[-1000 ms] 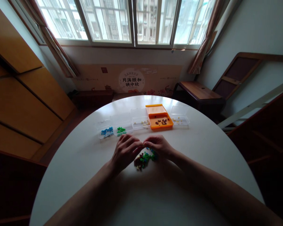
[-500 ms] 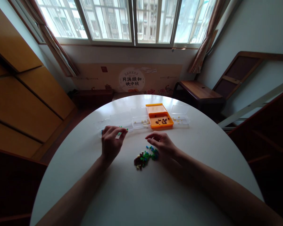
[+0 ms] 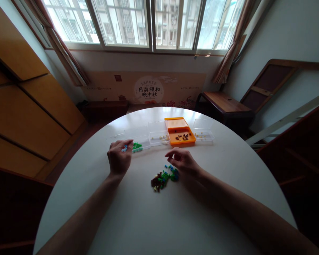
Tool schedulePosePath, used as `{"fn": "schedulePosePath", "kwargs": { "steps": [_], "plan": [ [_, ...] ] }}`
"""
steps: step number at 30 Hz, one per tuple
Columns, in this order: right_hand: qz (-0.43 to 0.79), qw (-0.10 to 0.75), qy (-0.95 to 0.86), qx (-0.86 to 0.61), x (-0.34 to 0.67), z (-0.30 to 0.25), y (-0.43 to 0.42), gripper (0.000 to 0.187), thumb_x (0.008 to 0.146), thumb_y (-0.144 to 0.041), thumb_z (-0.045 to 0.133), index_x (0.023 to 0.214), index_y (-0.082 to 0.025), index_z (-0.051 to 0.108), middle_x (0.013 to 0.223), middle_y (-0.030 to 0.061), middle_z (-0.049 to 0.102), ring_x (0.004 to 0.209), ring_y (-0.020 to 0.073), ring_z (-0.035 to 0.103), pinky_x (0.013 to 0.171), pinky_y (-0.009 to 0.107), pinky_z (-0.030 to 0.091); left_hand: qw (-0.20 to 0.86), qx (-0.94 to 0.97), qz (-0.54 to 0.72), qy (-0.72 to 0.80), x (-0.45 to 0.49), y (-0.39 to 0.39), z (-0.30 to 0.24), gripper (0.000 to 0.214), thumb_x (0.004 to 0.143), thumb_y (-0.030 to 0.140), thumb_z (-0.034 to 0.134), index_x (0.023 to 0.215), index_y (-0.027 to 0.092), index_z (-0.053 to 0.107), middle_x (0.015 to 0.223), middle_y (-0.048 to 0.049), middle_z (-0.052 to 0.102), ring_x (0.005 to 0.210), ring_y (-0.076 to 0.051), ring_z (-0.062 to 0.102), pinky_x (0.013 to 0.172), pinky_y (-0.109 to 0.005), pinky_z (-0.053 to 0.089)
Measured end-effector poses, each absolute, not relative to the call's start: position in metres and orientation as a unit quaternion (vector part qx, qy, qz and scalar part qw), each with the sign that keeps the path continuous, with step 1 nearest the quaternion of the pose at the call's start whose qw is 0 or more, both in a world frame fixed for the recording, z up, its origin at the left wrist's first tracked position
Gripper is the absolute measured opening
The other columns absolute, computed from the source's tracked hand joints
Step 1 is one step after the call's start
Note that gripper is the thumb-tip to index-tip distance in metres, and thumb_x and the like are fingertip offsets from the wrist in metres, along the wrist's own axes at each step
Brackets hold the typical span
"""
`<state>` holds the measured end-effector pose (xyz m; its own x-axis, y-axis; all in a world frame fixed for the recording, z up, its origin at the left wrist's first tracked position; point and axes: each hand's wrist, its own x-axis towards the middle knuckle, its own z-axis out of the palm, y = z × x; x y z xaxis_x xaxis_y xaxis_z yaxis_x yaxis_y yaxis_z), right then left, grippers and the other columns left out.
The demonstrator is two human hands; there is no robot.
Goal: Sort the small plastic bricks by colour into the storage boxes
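My left hand [image 3: 119, 156] is over the near edge of a clear box of small blue pieces [image 3: 124, 148], its thumb and fingers pinched together. Whatever is between those fingertips, if anything, is too small to make out. Just right of the fingertips, green pieces [image 3: 137, 145] lie in another clear open box. My right hand [image 3: 184, 160] hovers at the far right side of a mixed pile of tiny building bricks [image 3: 161, 180], brown, green, blue and cream. Its fingers are loosely curved, with a gap between thumb and forefinger and nothing visible in them.
An orange open box [image 3: 182, 141] with dark brown pieces stands at the far middle of the round white table [image 3: 138, 219]. Clear boxes flank it: one with cream pieces [image 3: 163, 138], the other with yellow pieces [image 3: 200, 135]. A wooden stool [image 3: 225, 102] is beyond the table.
My left hand has moved left, from the green pieces' box toward the blue pieces, uncovering the green ones. My right hand has barely shifted.
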<state>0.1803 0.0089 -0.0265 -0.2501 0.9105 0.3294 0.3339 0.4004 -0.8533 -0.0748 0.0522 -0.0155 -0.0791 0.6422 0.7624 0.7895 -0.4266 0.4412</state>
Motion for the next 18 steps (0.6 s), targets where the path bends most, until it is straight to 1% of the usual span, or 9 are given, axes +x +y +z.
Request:
{"fn": "schedulePosePath", "kwargs": {
  "steps": [2, 4, 8, 13, 18],
  "plan": [
    [0.321, 0.409, -0.742, -0.422, 0.184, -0.023, 0.01, 0.013, 0.074, -0.012, 0.06, 0.083, -0.016, 0.069, 0.073, -0.0003, 0.057, 0.057, 0.0072, 0.041, 0.053, 0.02, 0.036, 0.07, -0.69, -0.511, -0.508, -0.071, 0.048, -0.013, 0.014, 0.084, 0.027, 0.06, 0.086, 0.019, 0.072, 0.08, -0.0033, 0.07, 0.076, -0.019, 0.058, 0.074, -0.034, 0.048],
    [0.328, 0.361, -0.774, -0.404, 0.19, -0.019, 0.012, 0.014, 0.071, -0.008, 0.06, 0.079, -0.016, 0.069, 0.072, -0.0012, 0.055, 0.059, 0.0073, 0.043, 0.054, 0.019, 0.036, 0.066, -0.71, -0.51, -0.48, -0.066, 0.044, -0.01, 0.012, 0.084, 0.025, 0.061, 0.086, 0.02, 0.072, 0.08, -0.0025, 0.069, 0.077, -0.019, 0.057, 0.075, -0.034, 0.048],
    [0.336, 0.268, -0.822, -0.374, 0.2, -0.014, 0.017, 0.022, 0.066, -0.003, 0.058, 0.079, -0.016, 0.07, 0.068, -0.003, 0.052, 0.06, 0.007, 0.046, 0.055, 0.018, 0.035, 0.063, -0.754, -0.494, -0.429, -0.059, 0.037, -0.008, 0.009, 0.084, 0.021, 0.062, 0.085, 0.022, 0.071, 0.079, -0.0014, 0.068, 0.076, -0.017, 0.055, 0.076, -0.034, 0.047],
    [0.306, 0.243, -0.84, -0.376, 0.209, -0.01, 0.02, 0.021, 0.066, -0.003, 0.058, 0.077, -0.016, 0.07, 0.072, -0.0026, 0.054, 0.062, 0.0069, 0.047, 0.058, 0.019, 0.037, 0.073, -0.772, -0.481, -0.41, -0.055, 0.034, -0.007, 0.008, 0.084, 0.019, 0.062, 0.084, 0.021, 0.07, 0.078, -0.0015, 0.067, 0.076, -0.018, 0.054, 0.075, -0.034, 0.046],
    [0.33, 0.208, -0.847, -0.362, 0.209, -0.005, 0.018, 0.02, 0.066, -0.007, 0.063, 0.082, -0.016, 0.072, 0.073, -0.0028, 0.052, 0.061, 0.0071, 0.045, 0.058, 0.019, 0.037, 0.077, -0.777, -0.476, -0.404, -0.054, 0.034, -0.007, 0.008, 0.084, 0.018, 0.062, 0.085, 0.021, 0.069, 0.079, -0.002, 0.067, 0.076, -0.017, 0.054, 0.076, -0.034, 0.046]
  ]
}}
